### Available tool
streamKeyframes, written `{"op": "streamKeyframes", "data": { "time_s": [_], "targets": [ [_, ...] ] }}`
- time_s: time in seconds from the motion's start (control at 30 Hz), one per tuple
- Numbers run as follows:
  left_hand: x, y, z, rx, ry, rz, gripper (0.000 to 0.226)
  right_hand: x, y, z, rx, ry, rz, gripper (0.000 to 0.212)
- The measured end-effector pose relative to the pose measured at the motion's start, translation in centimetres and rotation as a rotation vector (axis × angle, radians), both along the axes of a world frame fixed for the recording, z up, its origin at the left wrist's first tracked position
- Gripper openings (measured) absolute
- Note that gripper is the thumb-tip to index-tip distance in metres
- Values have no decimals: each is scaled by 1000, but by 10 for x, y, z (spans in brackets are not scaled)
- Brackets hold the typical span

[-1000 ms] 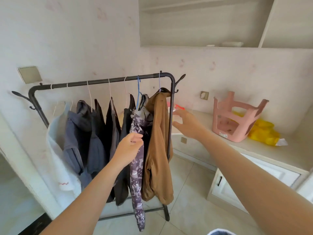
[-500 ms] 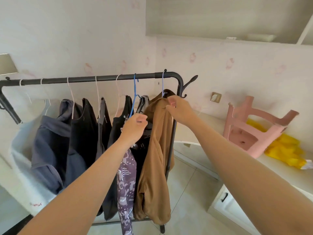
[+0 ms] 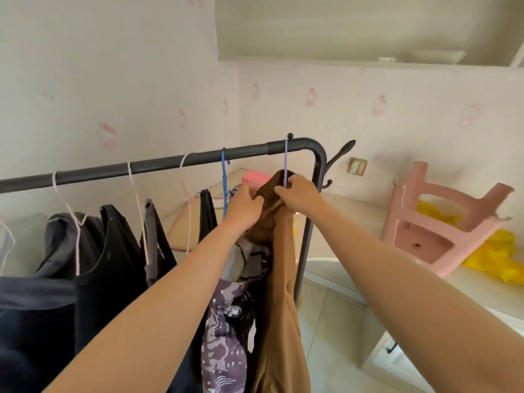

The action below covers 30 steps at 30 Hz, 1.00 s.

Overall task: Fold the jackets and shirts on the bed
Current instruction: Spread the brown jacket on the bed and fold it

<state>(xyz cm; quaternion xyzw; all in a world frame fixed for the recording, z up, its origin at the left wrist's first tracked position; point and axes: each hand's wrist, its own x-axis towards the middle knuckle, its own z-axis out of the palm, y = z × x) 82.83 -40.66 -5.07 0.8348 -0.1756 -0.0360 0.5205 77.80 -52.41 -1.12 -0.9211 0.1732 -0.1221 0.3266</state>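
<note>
A brown jacket (image 3: 279, 293) hangs on a pale blue hanger (image 3: 285, 163) at the right end of a dark clothes rack (image 3: 158, 165). My left hand (image 3: 245, 205) grips the jacket's collar from the left. My right hand (image 3: 297, 194) pinches the collar at the hanger's neck. Beside the jacket hangs a purple patterned garment (image 3: 224, 336) on a blue hanger (image 3: 224, 180). Several dark shirts and jackets (image 3: 107, 265) hang further left on white hangers.
A pink plastic stool (image 3: 436, 219) lies tipped on a white counter (image 3: 354, 211) at the right, with a yellow bag (image 3: 499, 259) behind it. White cabinet doors (image 3: 397, 361) stand below. Tiled floor (image 3: 331, 336) shows under the rack.
My right hand came from beside the rack to the brown jacket's collar. My left hand left the purple garment and took hold of the collar too. The view has moved closer.
</note>
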Motion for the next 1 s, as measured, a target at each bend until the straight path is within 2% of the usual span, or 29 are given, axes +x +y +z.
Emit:
{"op": "streamKeyframes", "data": {
  "time_s": [0.17,0.2,0.3,0.33,0.5,0.6,0.77,0.9,1.0],
  "targets": [
    [32,-18,-8,-30,65,-48,55,25,4,-8,-68,17,-161,12],
    [36,-21,-9,-32,59,-51,53,28,5,-8,-79,17,-188,15],
    [50,-33,-12,-55,22,-59,23,36,6,-8,-91,0,-212,23],
    [54,-36,-12,-56,7,-58,21,38,6,-8,-92,-14,-216,26],
    [63,-47,-8,-17,-100,-44,56,39,-1,3,-78,-77,-213,25],
    [67,-53,-6,25,-161,-13,66,30,-8,12,-27,-115,-173,28],
    [76,-62,-9,7,-284,2,48,13,-13,27,53,-182,-58,38],
    [65,-67,-12,66,-331,114,35,-6,-19,22,30,-96,55,26],
    [54,-71,-26,60,-260,39,34,-26,-24,-1,19,-32,38,27]
  ]
}}
